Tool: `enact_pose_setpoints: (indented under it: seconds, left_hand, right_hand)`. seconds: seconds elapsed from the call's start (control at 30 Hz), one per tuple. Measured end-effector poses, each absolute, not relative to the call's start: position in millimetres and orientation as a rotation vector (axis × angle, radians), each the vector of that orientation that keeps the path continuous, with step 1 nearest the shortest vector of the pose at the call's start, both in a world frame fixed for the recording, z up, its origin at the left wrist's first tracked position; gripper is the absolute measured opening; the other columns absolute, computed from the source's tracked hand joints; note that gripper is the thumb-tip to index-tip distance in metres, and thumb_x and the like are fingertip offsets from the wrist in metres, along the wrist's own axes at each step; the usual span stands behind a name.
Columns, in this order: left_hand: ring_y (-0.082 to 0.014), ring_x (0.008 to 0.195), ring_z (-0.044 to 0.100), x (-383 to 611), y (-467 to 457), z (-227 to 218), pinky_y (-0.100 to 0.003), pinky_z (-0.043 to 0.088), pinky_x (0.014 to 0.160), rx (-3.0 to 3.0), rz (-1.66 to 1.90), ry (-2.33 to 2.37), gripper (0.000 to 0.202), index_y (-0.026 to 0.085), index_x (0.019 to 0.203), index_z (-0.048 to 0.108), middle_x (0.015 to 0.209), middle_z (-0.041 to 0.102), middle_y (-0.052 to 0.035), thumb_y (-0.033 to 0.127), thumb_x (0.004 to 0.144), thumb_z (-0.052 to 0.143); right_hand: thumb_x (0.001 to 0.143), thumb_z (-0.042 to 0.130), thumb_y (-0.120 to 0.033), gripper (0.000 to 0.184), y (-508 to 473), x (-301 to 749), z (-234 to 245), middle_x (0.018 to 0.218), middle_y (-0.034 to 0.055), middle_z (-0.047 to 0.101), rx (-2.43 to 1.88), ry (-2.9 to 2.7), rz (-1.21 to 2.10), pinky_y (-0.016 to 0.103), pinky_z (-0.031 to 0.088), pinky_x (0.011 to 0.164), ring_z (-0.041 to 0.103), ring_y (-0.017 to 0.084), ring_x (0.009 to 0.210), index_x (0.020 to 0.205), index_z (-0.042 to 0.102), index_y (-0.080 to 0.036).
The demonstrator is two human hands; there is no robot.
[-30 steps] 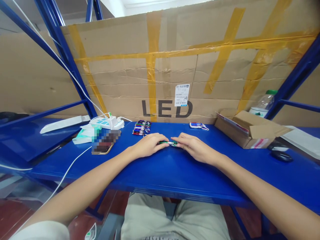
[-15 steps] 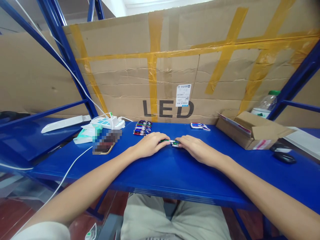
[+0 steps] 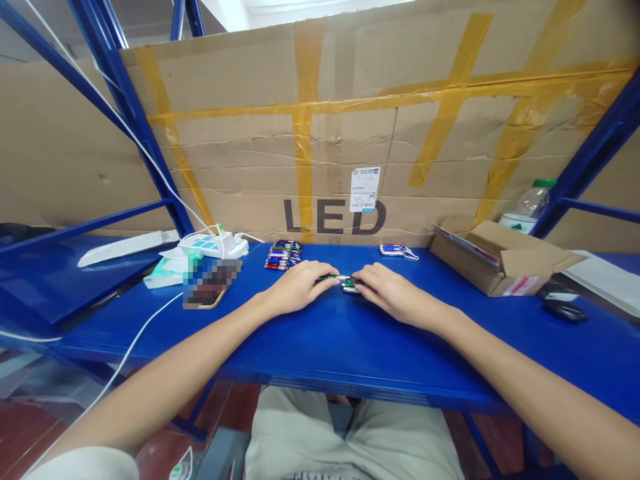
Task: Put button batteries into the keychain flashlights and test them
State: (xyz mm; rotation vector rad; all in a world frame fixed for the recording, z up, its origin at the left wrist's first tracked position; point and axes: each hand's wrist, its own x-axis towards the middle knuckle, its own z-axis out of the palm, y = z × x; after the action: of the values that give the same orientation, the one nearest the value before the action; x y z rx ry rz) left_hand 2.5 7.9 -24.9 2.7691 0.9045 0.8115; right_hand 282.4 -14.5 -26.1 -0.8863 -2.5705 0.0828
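Note:
Between my two hands is a slim, pen-shaped green-and-silver tube (image 3: 343, 277), lying roughly level just above the table. My left hand (image 3: 303, 288) pinches its left end between thumb and fingers. At the right end, my right hand (image 3: 393, 291) has its fingers closed on the tube and partly covers it. Directly below, close to the right fingertips, shows a second green-and-silver piece (image 3: 349, 288); whether the right hand touches it I cannot tell. Behind my left hand lies a stack of similar coloured tubes (image 3: 283, 255) with straps. Farther right is a small blue-and-silver group (image 3: 393, 250) with a loop.
A phone (image 3: 213, 285), a tissue pack (image 3: 167, 268) and a white power strip (image 3: 215, 245) are on the left of the blue table (image 3: 320, 347). To the right stand an open cardboard box (image 3: 500, 260), a bottle (image 3: 530, 205) and a black mouse (image 3: 565, 311). A large carton (image 3: 240, 153) forms the back.
Both hands have shifted slightly upward in view, lifting the tube a little off the piece beneath it, which now shows more clearly. The camera view has moved slightly.

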Motion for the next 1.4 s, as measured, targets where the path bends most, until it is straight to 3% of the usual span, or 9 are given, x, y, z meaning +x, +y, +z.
enact_pose_setpoints:
  seconds: [0.17,0.43,0.93,1.13,1.4]
  left_hand:
    - [-0.0252,0.111,0.073,2.3,7.2,-24.5,-0.038,0.052,0.1,2.773,0.812,0.904,0.029,0.022,0.127,0.073,0.123,0.08,-0.0072,0.039,0.115,0.053]
    - [-0.0255,0.112,0.073,2.7,7.0,-24.1,-0.039,0.052,0.102,2.774,0.803,0.9,0.031,0.022,0.128,0.073,0.124,0.08,-0.0077,0.041,0.115,0.053]
    - [-0.0241,0.112,0.07,3.1,4.3,-23.1,-0.037,0.053,0.1,2.76,0.736,0.916,0.029,0.023,0.132,0.072,0.126,0.078,-0.0069,0.037,0.113,0.057]
    - [-0.0255,0.12,0.069,3.0,4.3,-21.1,-0.039,0.051,0.107,2.768,0.73,0.844,0.026,0.022,0.129,0.071,0.128,0.077,-0.0079,0.035,0.112,0.057]
    - [-0.0233,0.109,0.072,2.3,4.4,-20.3,-0.035,0.054,0.098,2.738,0.733,0.783,0.028,0.022,0.13,0.071,0.121,0.076,-0.0084,0.038,0.113,0.056]
  right_hand:
    - [0.117,0.041,-0.041,0.031,-15.3,282.0,-24.6,0.111,0.0115,0.06,-0.881,-2.54,0.065,0.042,0.052,0.091,0.059,0.027,0.103,0.117,0.065,-0.022]
    - [0.117,0.041,-0.039,0.029,-12.6,280.5,-27.8,0.097,0.0087,0.067,-0.919,-2.573,0.097,0.041,0.05,0.082,0.061,0.026,0.089,0.105,0.063,-0.023]
    - [0.112,0.05,-0.03,0.021,-12.3,281.5,-26.5,0.094,0.009,0.072,-0.933,-2.562,0.048,0.037,0.049,0.08,0.065,0.025,0.087,0.101,0.065,-0.021]
    - [0.111,0.05,-0.031,0.024,-10.8,283.0,-26.2,0.089,0.0079,0.071,-0.897,-2.552,0.05,0.036,0.047,0.077,0.064,0.025,0.083,0.096,0.066,-0.022]
    - [0.11,0.05,-0.032,0.027,-10.0,283.8,-26.3,0.087,0.0081,0.071,-0.884,-2.526,0.045,0.035,0.046,0.074,0.062,0.024,0.08,0.092,0.067,-0.021]
